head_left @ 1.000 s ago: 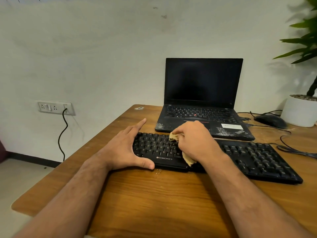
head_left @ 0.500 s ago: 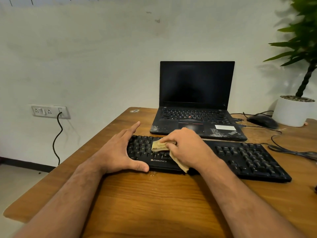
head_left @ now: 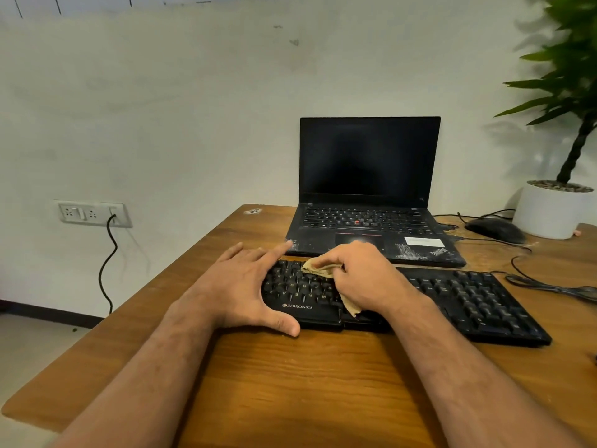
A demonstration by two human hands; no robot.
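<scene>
Where cloth (head_left: 318, 270) sits: pinched in curled fingers (head_left: 332, 258) of right hand (head_left: 365, 279), on keyboard (head_left: 468, 299) middle.
Left hand (head_left: 239, 286): spread flat, bracing keyboard's left end.
Pot (head_left: 549, 215): far right, holds plant (head_left: 568, 85).

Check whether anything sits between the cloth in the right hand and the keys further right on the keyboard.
Nothing visible does. The right hand grips the cloth on the keyboard, and the keys to its right lie bare. The left hand rests on the left end; the laptop sits behind.
</scene>
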